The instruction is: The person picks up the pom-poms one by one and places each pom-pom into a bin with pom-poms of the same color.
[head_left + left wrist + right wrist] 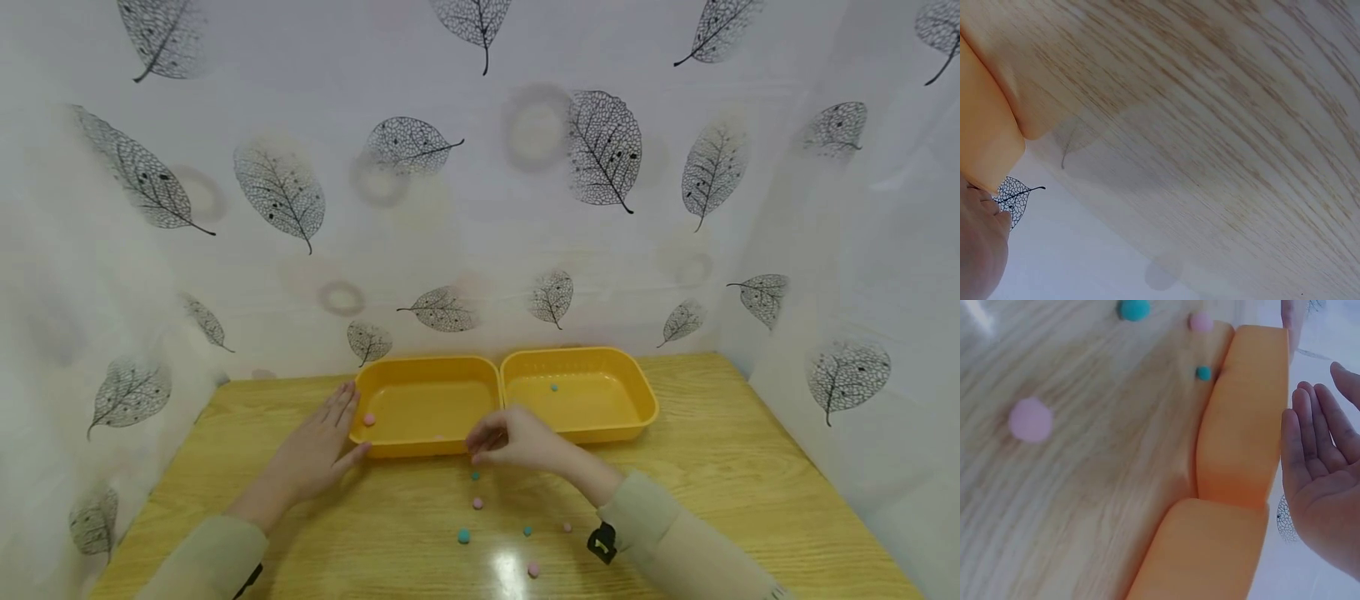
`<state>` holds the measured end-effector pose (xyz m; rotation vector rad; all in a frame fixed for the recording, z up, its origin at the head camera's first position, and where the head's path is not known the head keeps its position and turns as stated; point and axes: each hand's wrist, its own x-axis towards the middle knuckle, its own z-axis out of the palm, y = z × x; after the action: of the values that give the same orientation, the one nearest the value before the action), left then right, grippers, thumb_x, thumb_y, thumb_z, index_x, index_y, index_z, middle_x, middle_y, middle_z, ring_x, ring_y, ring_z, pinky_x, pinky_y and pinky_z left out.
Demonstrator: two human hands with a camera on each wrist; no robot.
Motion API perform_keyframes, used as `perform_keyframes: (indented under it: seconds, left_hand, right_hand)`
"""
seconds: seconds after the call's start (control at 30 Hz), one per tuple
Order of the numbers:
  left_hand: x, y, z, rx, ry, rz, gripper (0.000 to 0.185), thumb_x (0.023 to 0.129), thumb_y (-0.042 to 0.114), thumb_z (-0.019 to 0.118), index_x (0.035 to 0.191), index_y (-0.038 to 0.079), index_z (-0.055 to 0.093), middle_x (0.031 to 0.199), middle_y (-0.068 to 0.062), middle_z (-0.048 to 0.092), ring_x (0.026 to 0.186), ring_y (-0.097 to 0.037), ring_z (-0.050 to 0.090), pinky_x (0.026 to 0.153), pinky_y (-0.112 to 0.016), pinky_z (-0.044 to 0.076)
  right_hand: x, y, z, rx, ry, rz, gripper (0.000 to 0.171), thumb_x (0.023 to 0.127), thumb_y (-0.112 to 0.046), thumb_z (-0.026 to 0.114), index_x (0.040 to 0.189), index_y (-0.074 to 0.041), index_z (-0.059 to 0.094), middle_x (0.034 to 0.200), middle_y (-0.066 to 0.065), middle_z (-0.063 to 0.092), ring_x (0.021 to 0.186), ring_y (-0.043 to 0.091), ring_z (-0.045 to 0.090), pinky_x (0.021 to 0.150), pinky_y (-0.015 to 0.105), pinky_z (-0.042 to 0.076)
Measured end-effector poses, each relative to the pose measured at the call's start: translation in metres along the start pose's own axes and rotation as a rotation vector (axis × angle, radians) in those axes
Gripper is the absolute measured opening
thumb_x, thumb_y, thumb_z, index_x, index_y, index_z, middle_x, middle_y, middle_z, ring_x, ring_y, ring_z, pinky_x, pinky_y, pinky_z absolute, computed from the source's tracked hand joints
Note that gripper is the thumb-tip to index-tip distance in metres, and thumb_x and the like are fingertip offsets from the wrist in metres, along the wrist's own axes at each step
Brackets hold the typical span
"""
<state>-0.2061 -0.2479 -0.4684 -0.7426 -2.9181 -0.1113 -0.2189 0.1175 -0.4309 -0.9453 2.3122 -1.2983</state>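
My left hand (311, 450) rests at the left end of the left yellow tray (427, 451), fingers straight along its side and thumb at the front corner. Over that tray's front right rim is my right hand (525, 442). In the right wrist view its fingers (1322, 431) are loosely bent, with nothing visible between them. A pink ball (369, 419) lies inside the left tray. The right yellow tray (645, 408) contains a small teal ball (554, 387). On the wooden table, several balls lie in front, including a larger teal ball (463, 536) and a pink ball (533, 569).
Both trays stand side by side near the back edge of the wooden table (735, 500). Behind and beside them hangs a white leaf-patterned curtain (480, 225). A small teal ball (476, 476) sits close to the left tray's front wall.
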Motion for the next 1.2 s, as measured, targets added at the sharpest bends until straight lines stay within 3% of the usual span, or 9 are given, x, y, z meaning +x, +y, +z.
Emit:
perform_keyframes:
  seconds: [0.37,0.67,1.0,1.2]
  left_hand:
    - [0.001,0.000,-0.003,0.006,-0.003,-0.003,0.082,0.109,0.045,0.055,0.159,-0.015,0.031,0.171,-0.031,0.024,0.161,-0.047,0.025,0.131,-0.059,0.029]
    - [0.000,0.002,-0.003,0.007,-0.007,-0.002,0.082,0.109,0.046,0.055,0.159,-0.015,0.032,0.171,-0.032,0.025,0.161,-0.047,0.026,0.131,-0.059,0.029]
    - [-0.001,0.003,-0.004,0.014,0.030,0.021,0.081,0.109,0.046,0.054,0.156,-0.016,0.036,0.169,-0.034,0.029,0.158,-0.049,0.030,0.129,-0.059,0.033]
    - [-0.001,0.004,-0.004,0.011,0.000,0.000,0.081,0.109,0.045,0.055,0.158,-0.015,0.033,0.170,-0.032,0.026,0.160,-0.047,0.027,0.131,-0.058,0.029]
  right_hand:
    - [-0.011,0.016,0.011,-0.008,-0.054,0.027,0.018,0.095,-0.006,0.079,0.112,0.000,0.078,0.108,0.010,0.081,0.090,0.002,0.071,0.082,0.017,0.061]
    - [-0.020,0.027,0.016,0.028,-0.086,0.047,0.019,0.094,-0.006,0.079,0.112,0.000,0.078,0.108,0.013,0.080,0.091,0.005,0.071,0.081,0.016,0.060]
    - [-0.021,0.037,0.025,0.043,-0.093,0.099,0.017,0.093,-0.007,0.081,0.110,-0.004,0.078,0.108,0.007,0.078,0.089,0.002,0.069,0.080,0.014,0.059]
    - [-0.021,0.040,0.028,0.049,-0.089,0.099,0.017,0.093,-0.009,0.083,0.108,-0.004,0.079,0.105,0.006,0.078,0.086,0.000,0.068,0.078,0.014,0.059]
